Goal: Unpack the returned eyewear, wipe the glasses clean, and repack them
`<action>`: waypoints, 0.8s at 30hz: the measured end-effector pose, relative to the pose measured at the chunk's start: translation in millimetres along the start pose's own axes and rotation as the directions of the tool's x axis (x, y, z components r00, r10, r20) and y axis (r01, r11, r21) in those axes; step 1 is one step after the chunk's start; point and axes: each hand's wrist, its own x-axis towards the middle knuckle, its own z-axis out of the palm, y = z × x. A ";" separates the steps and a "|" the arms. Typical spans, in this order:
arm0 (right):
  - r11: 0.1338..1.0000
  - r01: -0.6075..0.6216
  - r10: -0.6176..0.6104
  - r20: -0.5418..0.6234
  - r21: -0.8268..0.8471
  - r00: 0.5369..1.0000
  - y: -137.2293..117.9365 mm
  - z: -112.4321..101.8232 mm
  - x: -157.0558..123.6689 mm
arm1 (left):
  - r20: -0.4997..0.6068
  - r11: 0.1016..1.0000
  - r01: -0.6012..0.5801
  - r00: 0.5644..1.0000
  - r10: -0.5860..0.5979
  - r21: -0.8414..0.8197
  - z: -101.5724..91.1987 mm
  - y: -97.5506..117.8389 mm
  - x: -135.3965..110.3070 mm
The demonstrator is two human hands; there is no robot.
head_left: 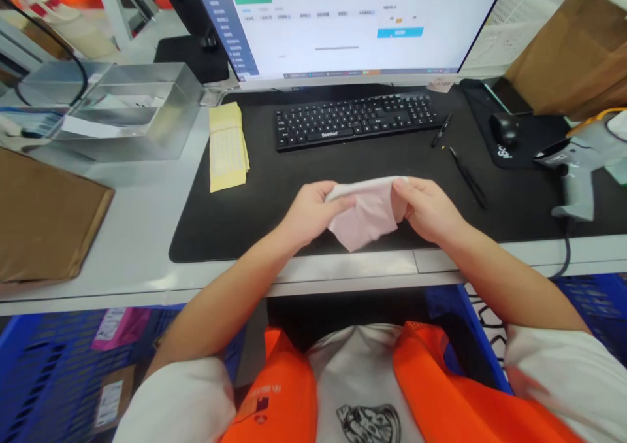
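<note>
A small pale pink cloth [369, 213] is stretched between my two hands, above the front part of the black desk mat [264, 214]. My left hand [313, 213] pinches its left end, the thumb lying over the front of it. At the upper right corner, my right hand [427, 206] grips the cloth between thumb and fingers. Its lower edge hangs loose in a point. Behind the cloth lies a black keyboard [357, 119]. To the right of my right hand are two black pens [467, 178].
A monitor [343, 31] stands at the back. Yellow label sheets [228, 146] and a clear tray [161, 129] are left, with a brown parcel [49, 217]. A barcode scanner [580, 175], mouse [505, 129] and paper bag [573, 51] sit right. Blue crates [39, 377] are below the desk.
</note>
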 end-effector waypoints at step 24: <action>0.913 0.377 -0.397 -0.125 -0.155 0.909 -13.9 -16.6 9.7 | 0.488 0.306 -0.848 0.506 0.712 0.433 7.4 -5.4 -12.3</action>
